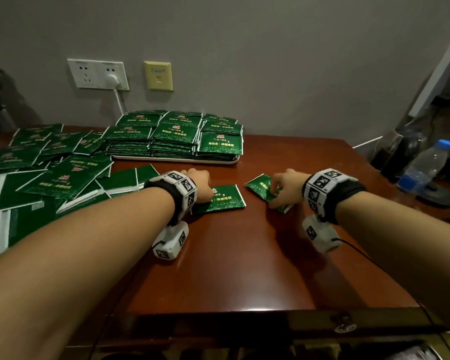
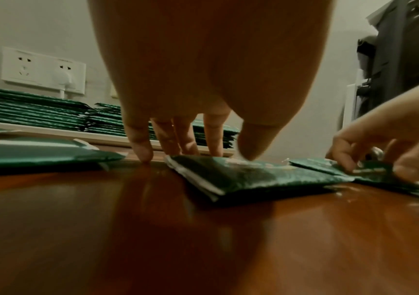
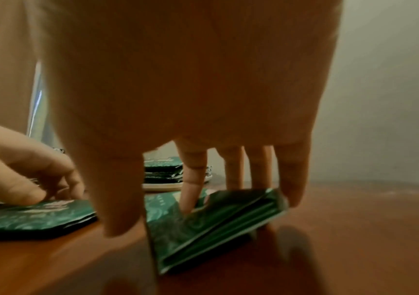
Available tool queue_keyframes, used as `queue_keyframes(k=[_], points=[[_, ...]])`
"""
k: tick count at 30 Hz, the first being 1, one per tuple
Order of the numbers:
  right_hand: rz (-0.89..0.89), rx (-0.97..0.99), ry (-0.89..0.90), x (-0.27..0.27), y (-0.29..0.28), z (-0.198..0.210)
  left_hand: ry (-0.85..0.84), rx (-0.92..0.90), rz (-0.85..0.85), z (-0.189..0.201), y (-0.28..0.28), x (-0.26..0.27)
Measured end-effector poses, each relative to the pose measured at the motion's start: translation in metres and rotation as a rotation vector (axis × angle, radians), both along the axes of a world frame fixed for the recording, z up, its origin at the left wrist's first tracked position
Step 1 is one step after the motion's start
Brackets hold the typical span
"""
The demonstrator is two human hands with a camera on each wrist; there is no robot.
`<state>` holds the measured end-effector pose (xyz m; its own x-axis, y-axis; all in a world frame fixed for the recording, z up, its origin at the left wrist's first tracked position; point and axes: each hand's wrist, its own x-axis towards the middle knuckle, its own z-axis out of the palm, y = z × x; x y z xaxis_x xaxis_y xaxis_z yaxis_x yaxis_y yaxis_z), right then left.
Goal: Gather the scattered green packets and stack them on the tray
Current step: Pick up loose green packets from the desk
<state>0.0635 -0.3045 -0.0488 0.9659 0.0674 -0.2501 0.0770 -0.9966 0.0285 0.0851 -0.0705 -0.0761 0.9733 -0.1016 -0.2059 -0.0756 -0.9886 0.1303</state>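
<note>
My left hand (image 1: 196,184) presses straight, spread fingers (image 2: 140,147) onto a small packet stack (image 1: 224,200) lying on the table (image 1: 231,268) just in front of the tray (image 1: 177,159). To the right of that tray's near edge, my right hand (image 1: 287,188) pinches several green packets (image 3: 218,221) between thumb and fingers, one edge lifted. Loose packets (image 1: 50,172) sprawl left of the tray.

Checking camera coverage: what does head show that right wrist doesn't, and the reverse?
Head only: the scattered pile of green packets at the table's left, the full tray with its rows of stacks, the wall sockets, the water bottle, both wristbands.

Right wrist only: the underside of the right hand, its fingers lifting one edge of a small packet bundle off the table.

Both: the left hand pressing on another packet, the tray's right end, the wooden table.
</note>
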Motion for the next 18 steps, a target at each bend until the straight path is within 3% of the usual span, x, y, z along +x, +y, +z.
queue_keyframes(k=[6, 10, 13, 18], points=[[-0.037, 0.047, -0.034, 0.006, 0.01, -0.011, 0.036, 0.025, -0.151, -0.002, -0.004, -0.009], [-0.225, 0.088, -0.052, 0.008, 0.017, -0.014, 0.005, 0.012, -0.157, -0.006, -0.006, -0.01], [-0.164, 0.025, 0.0, 0.009, 0.016, -0.012, -0.006, -0.023, -0.17, -0.005, -0.006, -0.01], [0.0, 0.133, -0.02, 0.005, 0.014, -0.014, -0.013, -0.049, -0.231, -0.004, -0.004, -0.01]])
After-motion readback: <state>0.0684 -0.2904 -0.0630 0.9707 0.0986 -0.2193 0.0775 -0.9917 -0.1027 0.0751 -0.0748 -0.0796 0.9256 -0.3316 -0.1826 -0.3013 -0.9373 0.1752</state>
